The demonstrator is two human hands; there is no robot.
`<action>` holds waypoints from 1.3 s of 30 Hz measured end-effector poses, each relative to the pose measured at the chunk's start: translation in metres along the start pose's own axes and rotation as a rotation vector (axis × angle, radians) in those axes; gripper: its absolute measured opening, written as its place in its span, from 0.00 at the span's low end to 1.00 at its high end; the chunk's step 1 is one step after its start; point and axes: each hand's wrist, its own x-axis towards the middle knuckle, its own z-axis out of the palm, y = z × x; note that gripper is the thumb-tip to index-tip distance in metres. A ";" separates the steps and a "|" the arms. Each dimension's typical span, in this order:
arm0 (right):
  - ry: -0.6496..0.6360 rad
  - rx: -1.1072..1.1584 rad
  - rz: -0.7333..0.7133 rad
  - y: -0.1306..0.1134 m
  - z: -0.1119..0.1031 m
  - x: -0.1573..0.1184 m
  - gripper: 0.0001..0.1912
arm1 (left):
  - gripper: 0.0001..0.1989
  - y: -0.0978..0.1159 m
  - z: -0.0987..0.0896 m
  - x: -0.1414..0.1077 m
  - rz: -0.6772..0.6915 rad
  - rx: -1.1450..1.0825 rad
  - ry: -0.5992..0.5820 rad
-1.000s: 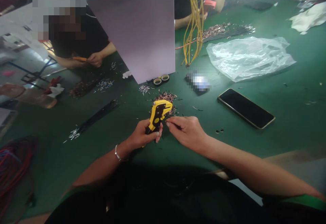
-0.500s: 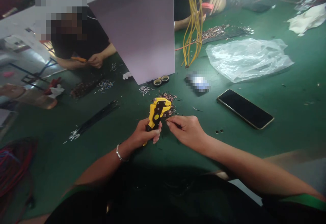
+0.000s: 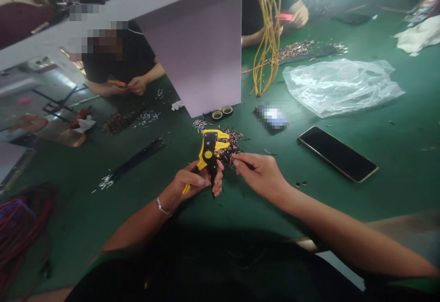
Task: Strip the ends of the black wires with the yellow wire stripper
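A yellow-and-black wire stripper stands upright in my left hand, its handles spread and its jaws apart, pointing right. My fingers wrap round both handles. Just right of the jaws, my right hand is closed in a pinch, thumb against forefinger. Whatever is between those fingertips is too small to make out. Behind the jaws and fingertips lies a pile of short black and copper-coloured wire pieces, partly covered by the tool.
A phone and a clear plastic bag lie to the right. Tape rolls sit by an upright panel. Black wires lie left, yellow wires hang ahead. Two people work across the table.
The wire stripper has turned more upright in my left hand, and its handles have spread apart. My right hand remains pinched beside it. The whole view has shifted slightly.
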 end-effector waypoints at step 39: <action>-0.045 0.262 0.244 -0.011 -0.011 0.008 0.13 | 0.22 0.000 0.002 -0.004 -0.091 -0.041 -0.174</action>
